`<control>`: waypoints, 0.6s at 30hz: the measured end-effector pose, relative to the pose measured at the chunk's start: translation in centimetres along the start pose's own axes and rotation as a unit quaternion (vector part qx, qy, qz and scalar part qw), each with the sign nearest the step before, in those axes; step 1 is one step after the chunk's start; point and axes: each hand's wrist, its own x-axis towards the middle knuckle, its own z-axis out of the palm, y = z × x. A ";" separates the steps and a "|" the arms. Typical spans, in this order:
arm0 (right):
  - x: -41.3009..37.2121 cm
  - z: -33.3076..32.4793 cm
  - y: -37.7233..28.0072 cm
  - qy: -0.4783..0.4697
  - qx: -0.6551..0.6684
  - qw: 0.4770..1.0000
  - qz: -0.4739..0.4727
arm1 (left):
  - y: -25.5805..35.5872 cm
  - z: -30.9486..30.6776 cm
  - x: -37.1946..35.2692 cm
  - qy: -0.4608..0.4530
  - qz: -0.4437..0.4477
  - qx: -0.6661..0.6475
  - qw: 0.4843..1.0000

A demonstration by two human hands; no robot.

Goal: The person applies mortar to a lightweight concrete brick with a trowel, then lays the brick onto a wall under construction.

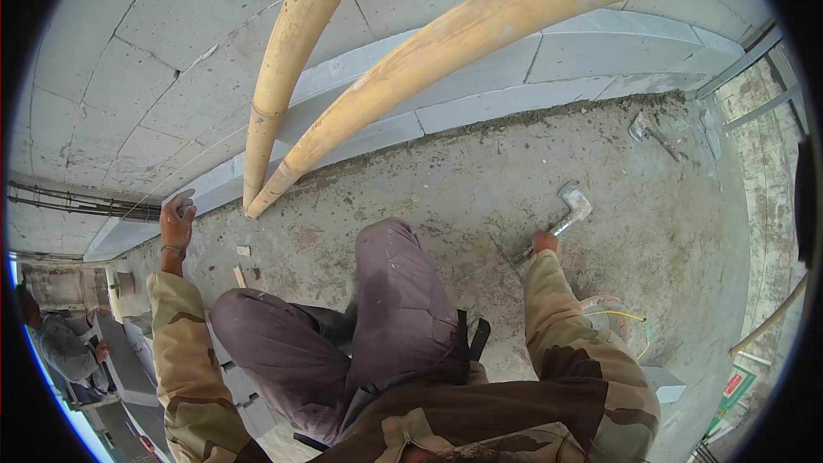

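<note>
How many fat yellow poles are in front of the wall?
2. The left pole stands steeper; the right pole curves off to the upper right. Their lower ends nearly meet.

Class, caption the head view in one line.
Right hand gripping a metal tool, left hand near the block wall, bamboo poles ahead.

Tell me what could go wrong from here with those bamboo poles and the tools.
The bamboo poles meet the rough floor close together, near the left hand; a knock there might shift them.
The dark rods end right by that hand and could scrape it.
A second tool lies on the floor beyond the metal-headed tool in the right hand and might trip someone.
</note>
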 end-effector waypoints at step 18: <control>-3.9 -9.7 -7.6 -0.181 -0.130 0.969 -0.109 | -1.2 9.4 7.8 -0.219 0.014 -0.068 0.973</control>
